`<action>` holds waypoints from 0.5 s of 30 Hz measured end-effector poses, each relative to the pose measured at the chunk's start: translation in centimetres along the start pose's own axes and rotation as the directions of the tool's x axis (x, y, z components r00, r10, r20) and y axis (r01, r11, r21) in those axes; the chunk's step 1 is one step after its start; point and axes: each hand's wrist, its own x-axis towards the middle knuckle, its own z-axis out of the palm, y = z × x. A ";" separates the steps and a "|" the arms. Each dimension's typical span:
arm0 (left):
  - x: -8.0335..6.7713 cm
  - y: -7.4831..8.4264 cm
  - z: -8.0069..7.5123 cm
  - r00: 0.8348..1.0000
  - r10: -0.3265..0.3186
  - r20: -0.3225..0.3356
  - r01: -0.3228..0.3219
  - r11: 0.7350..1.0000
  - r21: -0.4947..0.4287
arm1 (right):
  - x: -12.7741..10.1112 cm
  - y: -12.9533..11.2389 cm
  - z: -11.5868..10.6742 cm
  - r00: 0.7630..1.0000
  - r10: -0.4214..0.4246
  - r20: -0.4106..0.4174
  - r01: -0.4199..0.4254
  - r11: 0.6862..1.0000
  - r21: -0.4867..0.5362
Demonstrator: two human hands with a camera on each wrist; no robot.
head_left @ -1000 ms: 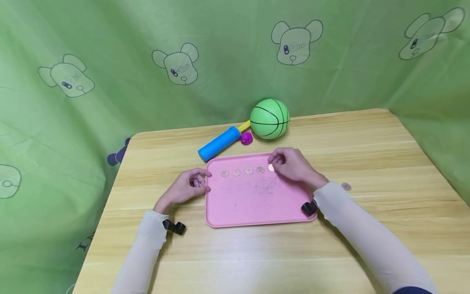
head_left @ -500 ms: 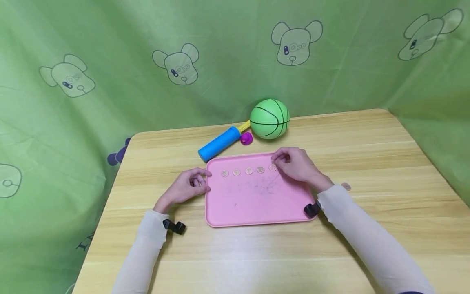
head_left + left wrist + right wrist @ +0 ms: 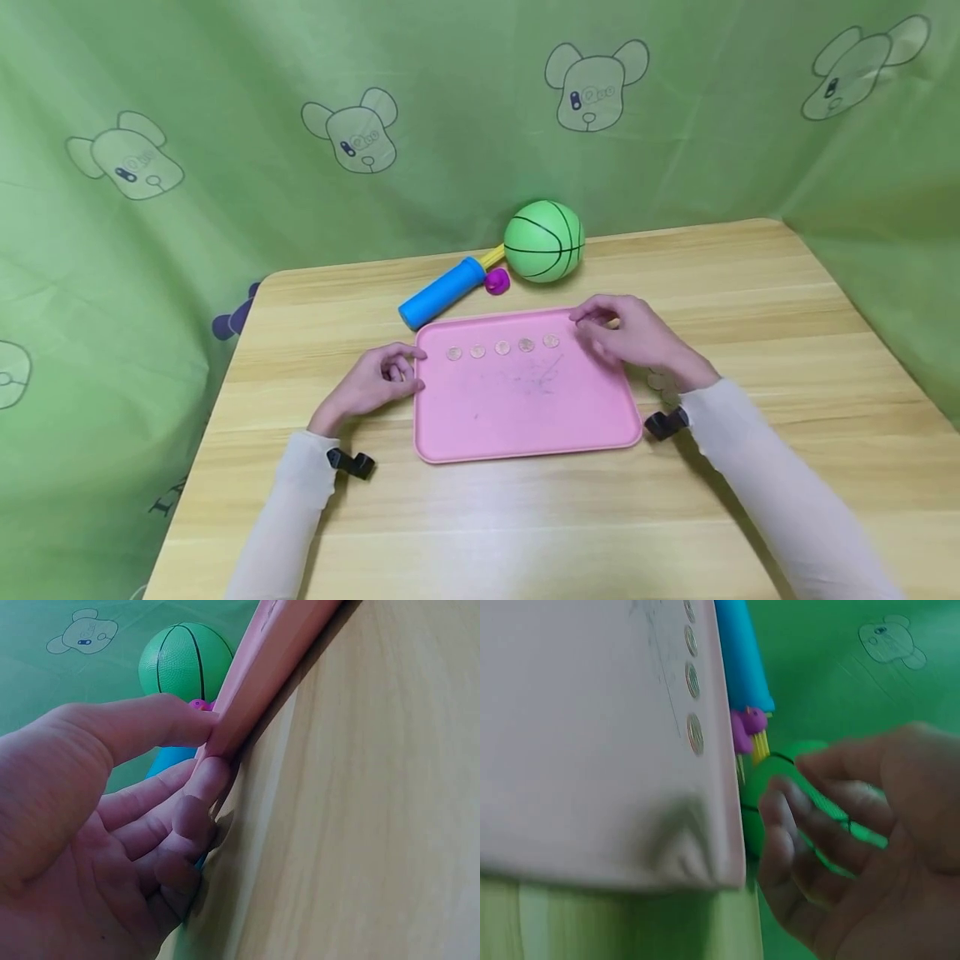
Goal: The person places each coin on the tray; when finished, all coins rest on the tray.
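Head view shows a pink tray [image 3: 525, 417] lying flat near the middle of the wooden table [image 3: 750, 292], its long axis running left to right, parallel to the table's near edge. Five coins [image 3: 502, 348] sit in a row along the tray's far edge, the row running the same way as the tray's length.

The left hand [image 3: 371, 385] steadies the tray at its left edge; the left wrist view shows the thumb [image 3: 161, 724] and a fingertip pinching the rim [image 3: 255, 682]. The right hand [image 3: 637, 340] hovers over the tray's far right corner, fingers loosely curled and holding nothing, as far as the blurred right wrist view lets one tell.

By the look of it, a coin has just been laid down and the row is being built rightward. Another coin [image 3: 660, 380] seems to lie on the table just right of the tray, partly hidden by the wrist; picking it up would call for a fine pinch.

A green ball [image 3: 543, 241] and a blue pump [image 3: 441, 292] rest near the table's far edge.
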 end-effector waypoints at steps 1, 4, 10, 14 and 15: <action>0.0 0.0 0.0 1.000 0.003 0.000 -0.003 1.000 0.001 | -0.2 0.3 -0.3 1.000 -0.016 0.010 0.017 1.000 -0.016; 0.1 0.0 0.1 1.000 0.008 0.001 -0.008 1.000 0.005 | -0.9 1.2 -1.4 0.999 -0.049 0.015 0.050 0.996 -0.069; 0.1 0.1 0.1 1.000 0.003 0.001 -0.003 1.000 0.003 | -2.1 2.9 -3.2 0.999 -0.043 -0.017 0.040 0.990 -0.136; 0.0 -0.1 0.1 1.000 0.001 -0.004 -0.001 1.000 0.003 | -2.9 4.1 -3.5 1.000 -0.025 -0.006 0.024 0.992 -0.125; 0.0 -0.1 0.1 1.000 0.001 -0.005 -0.001 1.000 0.003 | -3.1 4.4 -3.6 1.000 -0.022 0.006 0.023 0.993 -0.113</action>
